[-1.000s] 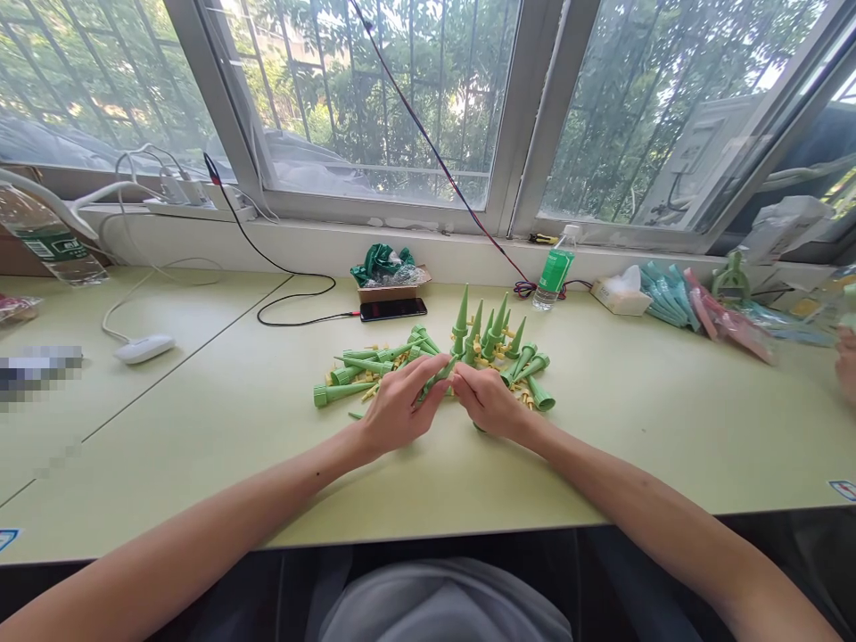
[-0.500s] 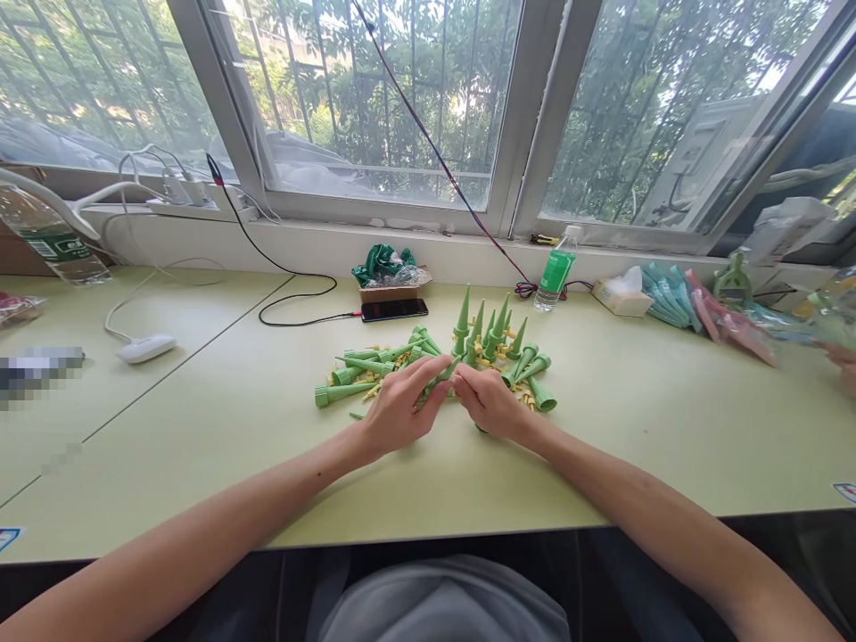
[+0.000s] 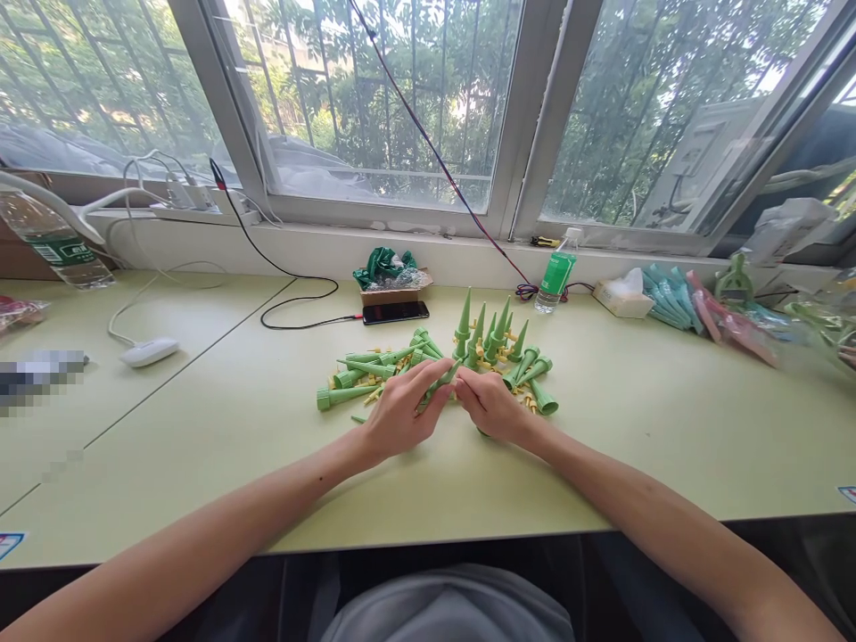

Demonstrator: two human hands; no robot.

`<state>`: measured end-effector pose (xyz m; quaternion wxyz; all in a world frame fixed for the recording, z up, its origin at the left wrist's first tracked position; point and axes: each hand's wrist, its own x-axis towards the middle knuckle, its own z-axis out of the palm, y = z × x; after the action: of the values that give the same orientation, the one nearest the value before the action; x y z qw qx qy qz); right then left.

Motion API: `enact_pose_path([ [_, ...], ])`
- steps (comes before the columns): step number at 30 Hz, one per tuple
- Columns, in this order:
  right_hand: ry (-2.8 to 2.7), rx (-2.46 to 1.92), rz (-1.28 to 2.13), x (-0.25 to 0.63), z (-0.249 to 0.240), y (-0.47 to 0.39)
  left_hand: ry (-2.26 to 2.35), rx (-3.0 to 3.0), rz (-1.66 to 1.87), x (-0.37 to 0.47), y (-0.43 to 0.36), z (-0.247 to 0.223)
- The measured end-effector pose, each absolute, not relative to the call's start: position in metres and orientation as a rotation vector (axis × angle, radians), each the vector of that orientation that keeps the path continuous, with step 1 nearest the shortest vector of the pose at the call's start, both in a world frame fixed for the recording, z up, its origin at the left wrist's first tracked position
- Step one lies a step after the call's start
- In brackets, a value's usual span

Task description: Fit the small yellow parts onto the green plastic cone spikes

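My left hand is closed around a green plastic watering spike, its pointed tip up and to the right. Against it, near the tip, is my right hand, its fingers pinched together; what they grip is hidden. A bit of green shows under the right hand. Left of my hands lies a loose heap of green spikes mixed with small yellow plastic pieces. Behind my hands several assembled spikes stand upright with yellow pieces at their bases. More spikes lie to the right.
A black phone on a cable lies before a small cardboard box. Farther right stand a water bottle and a tissue pack, beside bagged items. A white mouse-like device lies left.
Both hands keep nearly the same pose around the spike. The view has shifted very slightly. At the far right edge, what looked like part of a person's hand is no longer visible.
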<state>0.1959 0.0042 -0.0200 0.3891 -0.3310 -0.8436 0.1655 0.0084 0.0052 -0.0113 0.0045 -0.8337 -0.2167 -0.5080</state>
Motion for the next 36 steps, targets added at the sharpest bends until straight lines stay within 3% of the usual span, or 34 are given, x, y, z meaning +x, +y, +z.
enact_pose_path([
  [15, -2.12, -0.855, 0.423, 0.196, -0.016, 0.003, -0.733, -2.672, -1.588, 0.008, 0.004, -0.013],
  [29, -2.087, -0.847, 0.444, 0.194, -0.014, 0.001, -1.367, -2.851, -1.946, 0.013, 0.005, 0.004],
  [36, -2.143, -0.793, 0.479, 0.195, -0.014, 0.002, -1.369, -2.832, -1.896, 0.013, 0.005, 0.003],
])
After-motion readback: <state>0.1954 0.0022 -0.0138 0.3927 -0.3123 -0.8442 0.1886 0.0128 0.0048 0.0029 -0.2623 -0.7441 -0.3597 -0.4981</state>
